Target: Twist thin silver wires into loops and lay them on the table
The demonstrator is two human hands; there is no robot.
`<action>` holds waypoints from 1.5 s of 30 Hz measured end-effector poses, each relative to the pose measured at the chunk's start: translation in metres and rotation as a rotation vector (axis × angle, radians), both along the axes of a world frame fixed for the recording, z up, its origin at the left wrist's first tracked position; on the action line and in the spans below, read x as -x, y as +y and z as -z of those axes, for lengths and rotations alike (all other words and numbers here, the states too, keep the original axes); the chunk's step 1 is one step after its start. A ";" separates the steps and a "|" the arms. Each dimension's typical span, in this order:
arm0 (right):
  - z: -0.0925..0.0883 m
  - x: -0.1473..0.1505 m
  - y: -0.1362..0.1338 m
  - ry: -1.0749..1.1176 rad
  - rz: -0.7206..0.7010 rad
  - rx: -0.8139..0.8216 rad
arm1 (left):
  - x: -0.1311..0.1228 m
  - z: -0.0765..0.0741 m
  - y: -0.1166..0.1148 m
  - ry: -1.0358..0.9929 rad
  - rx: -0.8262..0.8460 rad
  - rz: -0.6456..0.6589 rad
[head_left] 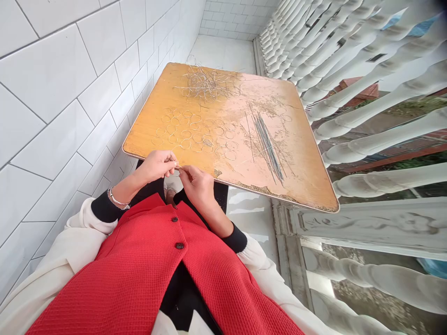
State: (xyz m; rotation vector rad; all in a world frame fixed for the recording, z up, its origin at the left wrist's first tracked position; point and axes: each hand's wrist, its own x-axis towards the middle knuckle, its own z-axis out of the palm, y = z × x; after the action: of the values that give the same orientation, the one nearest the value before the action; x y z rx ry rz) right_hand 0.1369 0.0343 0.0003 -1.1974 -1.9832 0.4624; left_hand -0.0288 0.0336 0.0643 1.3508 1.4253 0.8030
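Observation:
My left hand [157, 166] and my right hand [197, 185] meet at the near edge of a worn wooden table [307, 186]. Both pinch a thin piece of wire [178, 166] between closed fingertips. On the tabletop just beyond my hands lie several small wire rings [195, 132] in loose rows. A bundle of straight wires [267, 142] lies to the right of the rings. A tangled heap of wire [206, 83] sits at the far side of the table.
A white tiled wall [52, 102] runs along the left, close to the table. White stone balusters [366, 83] form a railing on the right. A silver bracelet [117, 200] is on my left wrist. The tiled floor [226, 51] extends beyond the table.

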 end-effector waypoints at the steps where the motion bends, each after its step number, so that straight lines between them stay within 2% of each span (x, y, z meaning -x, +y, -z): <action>1: 0.000 0.000 0.001 -0.024 -0.010 -0.020 | 0.000 0.002 0.000 0.006 -0.006 -0.001; 4: -0.003 -0.002 0.004 -0.071 -0.070 -0.033 | -0.001 0.007 0.002 0.017 -0.016 -0.009; 10: -0.008 -0.007 0.007 -0.022 -0.119 0.097 | 0.000 0.008 0.005 0.019 0.026 0.018; 17: -0.003 -0.002 0.003 -0.036 -0.058 -0.102 | 0.001 0.002 0.003 0.049 0.001 0.069; 22: 0.000 0.001 0.001 -0.001 -0.059 -0.116 | 0.001 0.003 0.000 0.053 -0.019 0.076; 25: 0.001 0.002 0.001 0.087 -0.053 -0.013 | 0.001 0.002 0.000 0.031 0.015 0.065; 30: 0.002 -0.001 0.000 0.373 -0.056 0.369 | 0.005 -0.002 0.004 -0.058 0.049 0.002; 32: -0.001 -0.003 -0.003 0.425 -0.086 0.481 | 0.006 -0.004 0.006 -0.072 0.043 -0.035; 37: -0.004 0.000 -0.005 0.400 -0.162 0.588 | 0.007 -0.006 0.009 -0.088 0.059 -0.019; 41: -0.001 0.004 -0.003 0.475 -0.167 0.656 | 0.007 -0.005 0.009 -0.090 0.054 0.024; 45: -0.002 0.000 -0.002 0.521 -0.261 0.786 | 0.009 -0.007 0.009 -0.093 0.070 0.069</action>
State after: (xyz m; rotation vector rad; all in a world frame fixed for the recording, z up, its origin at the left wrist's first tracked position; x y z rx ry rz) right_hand 0.1365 0.0326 0.0025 -1.0845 -1.5192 1.6165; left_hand -0.0380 0.0423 0.0709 1.2862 1.3155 0.7537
